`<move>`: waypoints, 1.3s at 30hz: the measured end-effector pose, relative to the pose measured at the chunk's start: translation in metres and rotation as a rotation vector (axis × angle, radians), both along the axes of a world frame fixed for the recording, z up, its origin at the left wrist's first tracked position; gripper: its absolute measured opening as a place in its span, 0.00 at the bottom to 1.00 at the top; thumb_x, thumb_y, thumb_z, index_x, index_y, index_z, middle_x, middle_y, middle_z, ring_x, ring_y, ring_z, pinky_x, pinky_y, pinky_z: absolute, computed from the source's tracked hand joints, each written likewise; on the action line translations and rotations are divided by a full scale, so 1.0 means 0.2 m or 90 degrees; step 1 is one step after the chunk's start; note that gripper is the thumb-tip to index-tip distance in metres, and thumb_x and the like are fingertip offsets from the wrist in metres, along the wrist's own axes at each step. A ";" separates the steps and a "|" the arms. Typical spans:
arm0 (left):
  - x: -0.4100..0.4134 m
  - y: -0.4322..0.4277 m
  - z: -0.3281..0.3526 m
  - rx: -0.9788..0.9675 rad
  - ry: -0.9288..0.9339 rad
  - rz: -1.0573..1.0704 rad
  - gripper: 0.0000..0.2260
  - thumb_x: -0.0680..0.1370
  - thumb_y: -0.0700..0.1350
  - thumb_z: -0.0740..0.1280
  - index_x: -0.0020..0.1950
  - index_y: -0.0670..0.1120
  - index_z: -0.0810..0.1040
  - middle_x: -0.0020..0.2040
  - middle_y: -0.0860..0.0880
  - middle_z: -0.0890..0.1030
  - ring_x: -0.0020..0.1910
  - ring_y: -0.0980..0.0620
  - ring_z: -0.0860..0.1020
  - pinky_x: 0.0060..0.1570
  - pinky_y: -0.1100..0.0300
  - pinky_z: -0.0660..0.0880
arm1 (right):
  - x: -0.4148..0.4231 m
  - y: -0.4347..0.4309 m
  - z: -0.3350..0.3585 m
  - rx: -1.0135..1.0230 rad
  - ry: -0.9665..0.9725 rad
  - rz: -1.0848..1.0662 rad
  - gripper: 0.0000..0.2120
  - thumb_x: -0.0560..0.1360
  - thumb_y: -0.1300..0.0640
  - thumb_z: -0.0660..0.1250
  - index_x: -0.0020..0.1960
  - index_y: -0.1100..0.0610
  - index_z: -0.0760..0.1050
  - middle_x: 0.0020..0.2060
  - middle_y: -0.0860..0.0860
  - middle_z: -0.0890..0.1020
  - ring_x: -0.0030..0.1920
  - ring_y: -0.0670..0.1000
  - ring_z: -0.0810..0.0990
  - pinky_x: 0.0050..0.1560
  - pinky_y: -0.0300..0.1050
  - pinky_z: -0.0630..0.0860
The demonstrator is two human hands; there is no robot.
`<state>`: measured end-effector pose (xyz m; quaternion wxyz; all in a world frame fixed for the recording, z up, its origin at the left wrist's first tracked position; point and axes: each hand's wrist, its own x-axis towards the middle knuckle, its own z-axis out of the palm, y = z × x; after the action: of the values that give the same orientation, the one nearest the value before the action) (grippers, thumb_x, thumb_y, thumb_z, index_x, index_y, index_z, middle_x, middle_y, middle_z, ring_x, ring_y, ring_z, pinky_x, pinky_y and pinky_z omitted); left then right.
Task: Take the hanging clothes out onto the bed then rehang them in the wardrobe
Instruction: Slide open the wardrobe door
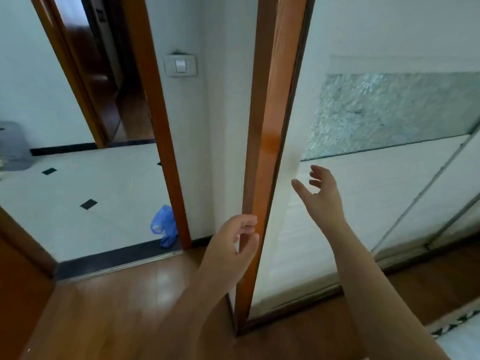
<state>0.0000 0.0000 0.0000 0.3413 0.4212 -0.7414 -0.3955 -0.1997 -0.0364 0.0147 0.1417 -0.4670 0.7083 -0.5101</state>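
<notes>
Showing the opening step: left hand (239, 235) at 6 o'clock pinches the wooden post (265, 141); right hand (323, 193) at 3 o'clock hovers spread, empty, before the closed wardrobe door (363, 203), which must next slide aside to reach the clothes presumably behind it.

White walls (187, 113) are taking up most of the view, with a light switch (180, 65) sitting beside an orange-brown wooden door frame (159, 120) that's opening onto a pale tiled floor (109, 178) dotted with little black diamonds. A blue plastic bag (164, 226) is lying on those tiles right against the frame. A dark threshold strip (117, 258) is running between them and the glossy wooden floor (124, 302), which is catching soft reflections, and another wooden doorway (85, 81) is standing open further back.
</notes>
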 end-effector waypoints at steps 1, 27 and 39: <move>-0.04 -0.04 0.01 -0.002 0.009 0.004 0.12 0.77 0.47 0.62 0.59 0.57 0.68 0.57 0.59 0.74 0.57 0.62 0.73 0.58 0.66 0.70 | -0.02 -0.05 0.02 -0.012 0.001 -0.011 0.30 0.72 0.50 0.69 0.69 0.56 0.63 0.65 0.53 0.70 0.59 0.47 0.72 0.56 0.41 0.68; -0.57 -0.46 0.07 -0.166 0.098 -0.105 0.16 0.73 0.53 0.58 0.61 0.63 0.65 0.61 0.69 0.68 0.65 0.67 0.67 0.65 0.67 0.66 | -0.28 -0.35 0.09 -0.004 0.141 -0.163 0.47 0.59 0.44 0.76 0.71 0.58 0.60 0.64 0.55 0.67 0.65 0.52 0.69 0.60 0.42 0.69; -1.00 -0.67 0.14 -0.159 0.094 -0.115 0.24 0.76 0.42 0.63 0.71 0.48 0.62 0.71 0.51 0.66 0.70 0.54 0.65 0.65 0.66 0.62 | -0.60 -0.33 0.45 -0.014 0.137 -0.174 0.34 0.69 0.43 0.69 0.66 0.59 0.62 0.61 0.53 0.71 0.55 0.53 0.76 0.52 0.47 0.75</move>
<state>-0.2005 -0.1335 0.0281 0.4079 0.2769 -0.7923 -0.3594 -0.3204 -0.1025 0.1038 -0.0105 -0.4199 0.7707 -0.4792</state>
